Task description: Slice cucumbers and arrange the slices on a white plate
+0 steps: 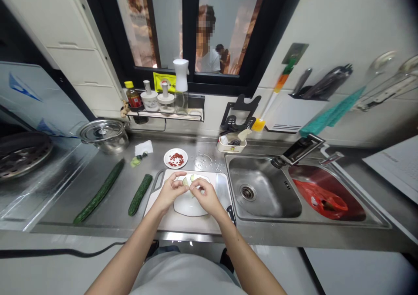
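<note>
My left hand pinches a pale green cucumber slice above a white plate. Close beside it, my right hand has its fingers curled together near the slice; a small piece seems to be at its fingertips, too small to make out. Another pale piece shows behind the fingers. The plate rests on a light cutting board, with a knife lying along its right side. Left of the board lie a shorter cucumber and a long whole one.
Behind the board is a small plate of red bits. Cucumber scraps lie by a white tissue. A steel pot stands back left. To the right is a double sink with a red bag. Bottles line a shelf.
</note>
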A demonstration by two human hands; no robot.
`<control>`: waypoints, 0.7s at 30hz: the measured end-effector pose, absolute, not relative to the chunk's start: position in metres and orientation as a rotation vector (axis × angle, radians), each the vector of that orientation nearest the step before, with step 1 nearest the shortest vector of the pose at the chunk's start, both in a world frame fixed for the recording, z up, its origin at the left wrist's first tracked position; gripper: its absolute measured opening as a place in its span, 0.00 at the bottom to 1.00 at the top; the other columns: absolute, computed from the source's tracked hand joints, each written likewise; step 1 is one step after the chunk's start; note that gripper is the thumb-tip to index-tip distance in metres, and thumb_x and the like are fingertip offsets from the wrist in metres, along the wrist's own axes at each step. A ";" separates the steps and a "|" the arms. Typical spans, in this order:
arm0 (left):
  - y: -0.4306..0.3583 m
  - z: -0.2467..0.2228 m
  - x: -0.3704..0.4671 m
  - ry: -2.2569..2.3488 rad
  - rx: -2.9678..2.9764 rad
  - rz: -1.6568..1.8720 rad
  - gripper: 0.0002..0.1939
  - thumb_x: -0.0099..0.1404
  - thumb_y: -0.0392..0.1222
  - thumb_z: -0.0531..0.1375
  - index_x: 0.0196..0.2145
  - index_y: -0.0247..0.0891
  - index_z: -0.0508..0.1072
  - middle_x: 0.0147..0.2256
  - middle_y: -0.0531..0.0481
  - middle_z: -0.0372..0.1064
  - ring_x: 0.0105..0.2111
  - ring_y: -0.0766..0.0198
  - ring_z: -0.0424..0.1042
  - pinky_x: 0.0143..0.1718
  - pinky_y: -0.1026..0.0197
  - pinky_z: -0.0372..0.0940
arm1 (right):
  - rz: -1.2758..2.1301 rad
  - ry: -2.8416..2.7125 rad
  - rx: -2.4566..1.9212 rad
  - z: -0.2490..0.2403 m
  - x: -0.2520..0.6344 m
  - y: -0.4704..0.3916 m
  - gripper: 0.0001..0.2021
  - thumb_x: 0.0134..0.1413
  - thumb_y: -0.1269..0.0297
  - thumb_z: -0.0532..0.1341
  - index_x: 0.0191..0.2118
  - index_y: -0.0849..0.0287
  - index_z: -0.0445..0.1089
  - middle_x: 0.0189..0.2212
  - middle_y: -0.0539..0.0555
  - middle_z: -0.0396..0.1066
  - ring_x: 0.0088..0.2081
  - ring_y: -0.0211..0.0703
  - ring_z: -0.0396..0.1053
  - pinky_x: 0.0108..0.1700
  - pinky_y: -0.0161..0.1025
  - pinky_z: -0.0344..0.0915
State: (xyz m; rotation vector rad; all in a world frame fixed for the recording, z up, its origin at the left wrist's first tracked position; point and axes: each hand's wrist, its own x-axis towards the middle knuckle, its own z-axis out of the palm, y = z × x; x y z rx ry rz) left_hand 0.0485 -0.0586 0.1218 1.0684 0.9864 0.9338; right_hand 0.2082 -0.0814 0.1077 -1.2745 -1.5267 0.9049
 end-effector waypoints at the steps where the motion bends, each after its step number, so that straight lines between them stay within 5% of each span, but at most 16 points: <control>1: -0.058 0.121 0.049 0.987 1.096 0.942 0.29 0.48 0.46 0.68 0.47 0.38 0.66 0.25 0.57 0.68 0.28 0.68 0.68 0.34 0.65 0.61 | 0.922 -1.513 -1.270 0.106 0.208 -0.081 0.06 0.51 0.63 0.58 0.27 0.58 0.69 0.29 0.50 0.70 0.35 0.39 0.66 0.36 0.34 0.61; 10: -0.059 0.108 0.052 1.059 1.434 1.056 0.22 0.54 0.41 0.63 0.48 0.38 0.68 0.27 0.56 0.65 0.28 0.70 0.64 0.31 0.67 0.58 | 1.034 -1.405 -1.326 0.094 0.208 -0.076 0.06 0.48 0.63 0.59 0.26 0.59 0.69 0.25 0.50 0.70 0.32 0.38 0.67 0.34 0.34 0.62; 21: -0.038 0.065 0.068 1.193 1.325 1.101 0.11 0.51 0.41 0.62 0.34 0.37 0.70 0.21 0.59 0.61 0.23 0.71 0.62 0.27 0.69 0.57 | 1.119 -1.442 -1.468 0.064 0.229 -0.050 0.08 0.52 0.61 0.57 0.29 0.59 0.67 0.20 0.46 0.66 0.23 0.35 0.62 0.29 0.32 0.60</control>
